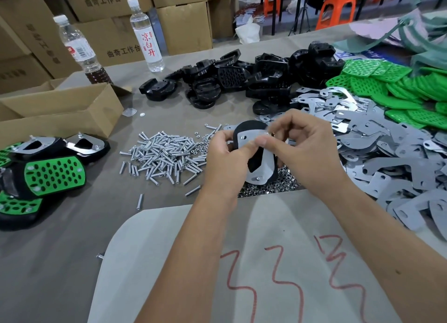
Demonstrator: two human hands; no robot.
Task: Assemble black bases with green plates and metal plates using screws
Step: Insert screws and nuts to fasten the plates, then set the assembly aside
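Observation:
I hold a black base (249, 129) with a grey metal plate (264, 164) laid on it, above the table's middle. My left hand (225, 158) grips the base's left edge, thumb pressing the plate. My right hand (300, 143) pinches a small shiny piece at the plate's upper corner; whether it is a nut or a screw I cannot tell. A screw end (257, 178) shows at the plate's lower end. Loose screws (164, 156) lie in a heap to the left, nuts (271, 186) under my hands. Black bases (242, 78), metal plates (377, 148) and green plates (391, 85) lie piled behind and right.
Finished assemblies (48, 170) with green plates lie at the left edge. An open cardboard box (60, 114) stands behind them. Two bottles (145, 32) stand at the back, before stacked cartons. A grey sheet (242, 262) with red marks covers the near table.

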